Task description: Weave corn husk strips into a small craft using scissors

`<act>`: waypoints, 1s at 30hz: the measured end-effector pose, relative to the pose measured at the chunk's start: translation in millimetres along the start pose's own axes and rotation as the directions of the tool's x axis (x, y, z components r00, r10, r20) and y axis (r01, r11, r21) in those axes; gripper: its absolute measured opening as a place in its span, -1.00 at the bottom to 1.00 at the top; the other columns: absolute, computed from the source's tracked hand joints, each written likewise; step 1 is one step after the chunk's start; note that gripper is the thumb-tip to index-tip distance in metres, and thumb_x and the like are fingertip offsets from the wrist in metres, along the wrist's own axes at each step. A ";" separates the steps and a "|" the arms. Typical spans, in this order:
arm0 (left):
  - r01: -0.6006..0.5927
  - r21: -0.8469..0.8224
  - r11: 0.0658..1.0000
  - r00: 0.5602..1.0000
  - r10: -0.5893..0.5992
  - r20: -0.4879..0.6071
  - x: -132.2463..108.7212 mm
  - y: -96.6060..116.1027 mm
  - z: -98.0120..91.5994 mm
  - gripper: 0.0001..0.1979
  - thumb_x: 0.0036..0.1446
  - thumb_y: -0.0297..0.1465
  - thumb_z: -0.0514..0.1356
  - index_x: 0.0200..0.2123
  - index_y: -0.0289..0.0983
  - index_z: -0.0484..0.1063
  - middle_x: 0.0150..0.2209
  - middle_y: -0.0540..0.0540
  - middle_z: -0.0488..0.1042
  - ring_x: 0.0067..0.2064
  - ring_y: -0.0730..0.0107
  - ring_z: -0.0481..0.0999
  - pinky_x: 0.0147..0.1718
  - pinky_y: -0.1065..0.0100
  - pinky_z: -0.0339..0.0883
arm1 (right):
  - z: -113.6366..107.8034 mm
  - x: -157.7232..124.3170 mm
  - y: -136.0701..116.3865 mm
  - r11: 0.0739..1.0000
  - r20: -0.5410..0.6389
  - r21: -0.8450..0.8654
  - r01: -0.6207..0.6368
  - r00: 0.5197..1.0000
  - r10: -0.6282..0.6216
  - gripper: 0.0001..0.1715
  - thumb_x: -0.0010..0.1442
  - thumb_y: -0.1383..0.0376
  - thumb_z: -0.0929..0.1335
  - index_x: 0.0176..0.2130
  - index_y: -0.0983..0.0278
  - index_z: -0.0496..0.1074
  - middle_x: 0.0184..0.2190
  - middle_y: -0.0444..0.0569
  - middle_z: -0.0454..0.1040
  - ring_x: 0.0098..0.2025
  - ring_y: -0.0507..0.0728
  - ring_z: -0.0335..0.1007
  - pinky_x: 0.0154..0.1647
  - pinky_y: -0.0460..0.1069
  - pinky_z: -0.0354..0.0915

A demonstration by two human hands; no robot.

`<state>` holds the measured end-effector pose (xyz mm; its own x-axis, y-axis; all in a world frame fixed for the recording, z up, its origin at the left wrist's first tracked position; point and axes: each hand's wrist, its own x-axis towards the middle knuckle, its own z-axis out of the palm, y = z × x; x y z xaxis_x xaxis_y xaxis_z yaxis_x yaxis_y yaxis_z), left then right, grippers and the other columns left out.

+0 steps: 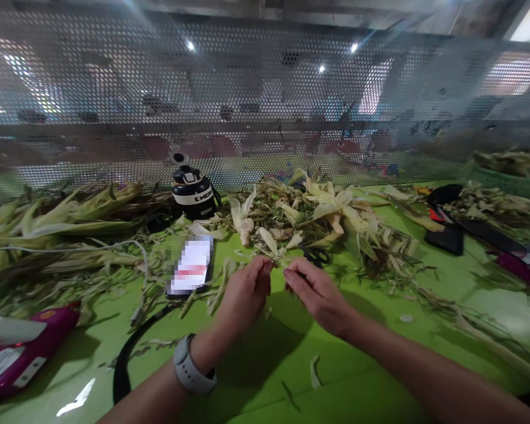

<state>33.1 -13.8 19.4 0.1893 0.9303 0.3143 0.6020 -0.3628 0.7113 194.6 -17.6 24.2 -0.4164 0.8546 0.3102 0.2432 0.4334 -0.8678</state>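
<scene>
My left hand (247, 290), with a grey watch on its wrist, is closed in a pinch at the middle of the green table. Just right of it, my right hand (314, 293) pinches too, its fingertips a short gap away. A thin pale husk piece (282, 257) shows between and just beyond the fingertips; which fingers grip it is too small to tell. Beyond my hands lie a twisted husk piece with pale leaves (244, 224) and a heap of corn husks (331, 206). Black-handled scissors (317, 255) rest at the heap's near edge.
A lit phone (191, 266) and a black bottle (195, 197) stand left of centre. Long husks (62, 218) cover the left side. A magenta device (30, 353) sits front left. At right are a dark phone (445, 237) and a green basket (510, 179). Behind rises a perforated metal screen (247, 88).
</scene>
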 end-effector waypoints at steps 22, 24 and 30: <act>-0.507 0.244 0.827 0.800 0.345 0.492 -11.8 11.8 -7.6 -0.72 0.13 -0.58 0.00 -0.20 -0.23 0.44 -0.46 -0.07 0.47 -0.47 0.35 0.41 -0.51 0.42 0.15 | -51.8 23.0 -2.4 0.880 0.074 -0.400 0.258 0.966 -0.249 -0.72 0.27 0.19 0.29 -0.41 0.26 0.42 -0.45 -0.06 0.40 -0.41 0.05 0.30 -0.38 -0.07 0.18; -0.532 0.065 0.844 0.760 0.442 0.477 -15.3 17.1 -10.1 -0.73 0.18 -0.55 -0.01 -0.19 -0.22 0.44 -0.43 -0.05 0.48 -0.47 0.41 0.41 -0.49 0.44 0.18 | -52.3 26.7 3.9 0.959 0.123 -0.242 0.144 0.985 -0.117 -0.69 0.24 0.14 0.31 -0.43 0.28 0.41 -0.52 -0.11 0.36 -0.47 0.02 0.25 -0.45 -0.09 0.17; -0.214 -0.190 0.958 0.974 0.224 0.034 -8.4 12.3 -12.9 -0.80 0.28 -0.38 -0.04 -0.28 -0.26 0.35 -0.56 0.04 0.36 -0.55 0.51 0.31 -0.53 0.47 0.18 | -29.5 24.1 23.9 0.982 0.292 0.116 -0.146 0.950 0.107 -0.55 0.17 -0.03 0.31 -0.42 0.30 0.38 -0.55 -0.15 0.31 -0.55 -0.02 0.16 -0.56 -0.12 0.12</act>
<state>28.9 -26.8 33.6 0.3458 0.8264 0.4443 0.3892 -0.5572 0.7335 216.1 21.8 22.4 -0.6258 0.7749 0.0886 0.1977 0.2675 -0.9430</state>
